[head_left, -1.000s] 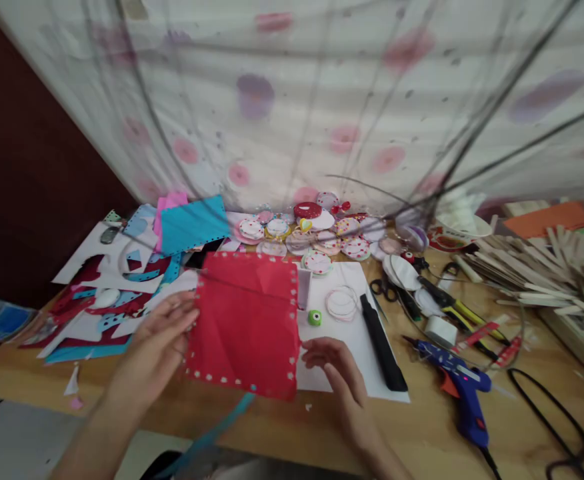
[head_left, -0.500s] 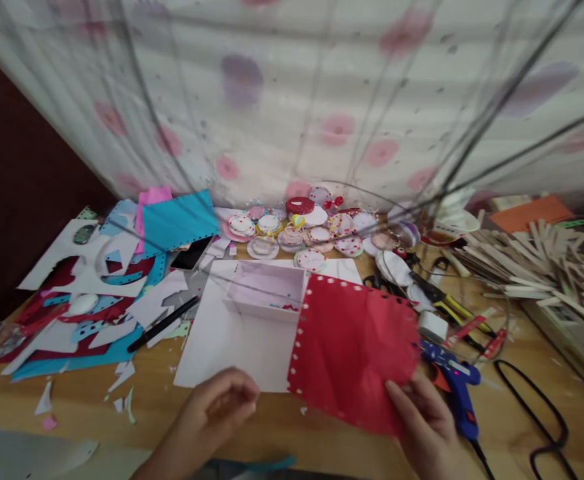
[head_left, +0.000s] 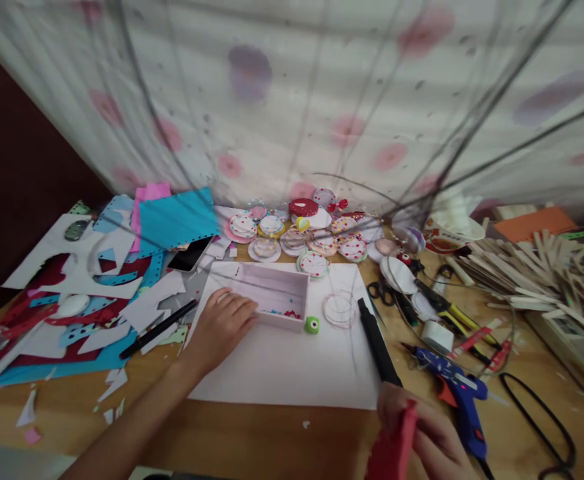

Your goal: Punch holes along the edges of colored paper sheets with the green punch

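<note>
My left hand is at the near left corner of a small white open box, its fingers bent over the edge and the thumb hidden. Tiny red and blue beads lie inside along the box's front wall. Pinched in my right hand, low at the front, is a sheet of red paper, turned nearly edge-on. Just beyond that hand, a black marker lies across the right edge of a white sheet. A green bead and a wire coil rest on this sheet too.
Paper scraps, a phone and a black pen crowd the left. Decorated paper discs line the back. To the right are a blue glue gun with its cord, pliers, scissors and wooden sticks.
The red paper has swung down and towards me in my right hand, uncovering the marker, green bead and wire coil. My left hand has moved forward onto the box.
</note>
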Motion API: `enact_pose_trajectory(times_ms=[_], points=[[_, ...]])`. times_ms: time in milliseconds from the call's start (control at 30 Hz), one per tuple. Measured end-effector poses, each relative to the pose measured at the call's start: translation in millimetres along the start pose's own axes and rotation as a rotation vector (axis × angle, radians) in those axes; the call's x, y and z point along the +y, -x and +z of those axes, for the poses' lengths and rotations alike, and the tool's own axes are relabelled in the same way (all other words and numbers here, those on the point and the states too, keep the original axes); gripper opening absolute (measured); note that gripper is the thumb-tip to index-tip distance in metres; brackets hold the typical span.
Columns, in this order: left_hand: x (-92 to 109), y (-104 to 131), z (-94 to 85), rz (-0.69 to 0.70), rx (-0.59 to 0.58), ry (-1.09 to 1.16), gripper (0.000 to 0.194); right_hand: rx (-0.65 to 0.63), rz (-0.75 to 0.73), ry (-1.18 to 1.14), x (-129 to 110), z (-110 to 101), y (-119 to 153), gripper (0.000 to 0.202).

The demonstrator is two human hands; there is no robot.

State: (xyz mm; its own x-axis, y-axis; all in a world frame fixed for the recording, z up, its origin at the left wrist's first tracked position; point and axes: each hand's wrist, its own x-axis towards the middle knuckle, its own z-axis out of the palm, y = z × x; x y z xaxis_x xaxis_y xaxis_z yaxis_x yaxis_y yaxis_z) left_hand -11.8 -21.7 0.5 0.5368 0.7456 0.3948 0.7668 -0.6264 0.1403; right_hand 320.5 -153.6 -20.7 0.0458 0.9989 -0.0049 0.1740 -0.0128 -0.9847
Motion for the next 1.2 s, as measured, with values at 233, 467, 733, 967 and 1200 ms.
enact_pose_trajectory(times_ms=[233, 467, 733, 967, 1200], points=[[10, -20, 18.9, -0.08, 0.058, 0.141, 0.014, -0.375, -0.013, 0.38, -21, 31, -32, 0.017], [38, 5, -1.3, -0.043, -0.118, 0.419, 0.026, -0.55, -0.225, 0.556, -26, 77, -75, 0.021], [32, 28, 19.3, -0.21, -0.303, 0.495, 0.013, -0.534, -0.326, 0.536, -8, 99, -87, 0.018], [33, 22, 18.7, -0.217, -0.318, 0.551, 0.01, -0.454, -0.345, 0.514, -4, 95, -77, 0.02], [31, 21, 16.7, -0.204, -0.314, 0.564, 0.018, -0.458, -0.372, 0.609, -10, 83, -70, 0.028]])
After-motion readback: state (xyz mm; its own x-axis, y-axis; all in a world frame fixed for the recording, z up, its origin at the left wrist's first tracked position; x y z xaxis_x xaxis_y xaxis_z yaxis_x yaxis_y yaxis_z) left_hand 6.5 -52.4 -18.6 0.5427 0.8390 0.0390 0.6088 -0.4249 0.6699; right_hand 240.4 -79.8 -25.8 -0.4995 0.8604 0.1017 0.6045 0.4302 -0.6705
